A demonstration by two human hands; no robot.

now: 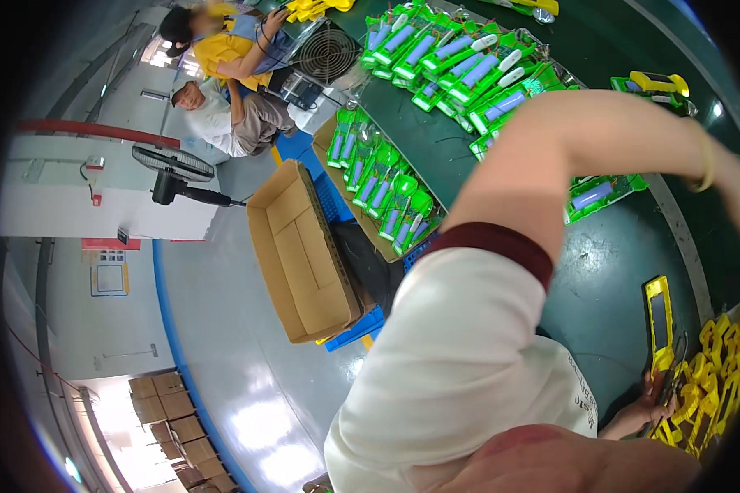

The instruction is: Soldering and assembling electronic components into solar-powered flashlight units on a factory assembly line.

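My left arm, in a white sleeve with a dark red cuff, reaches across the view over the bench. At the far right edge its hand (738, 193) is blurred and partly cut off, so its fingers cannot be made out. At the lower right my right hand (640, 412) is closed around the lower end of a yellow plastic housing (659, 316) with a dark panel. A slender dark thing (676, 370) lies against those fingers; its kind is unclear. Next to this hand lies a pile of yellow plastic frames (711, 386).
Green trays with purple cylindrical cells (477, 70) crowd the far bench (617, 255). Another yellow unit (659, 83) lies at the upper right. Left of the bench are a filled carton (378, 185) and an open cardboard box (296, 255). Two people (230, 57) and a fan (173, 168) are farther off.
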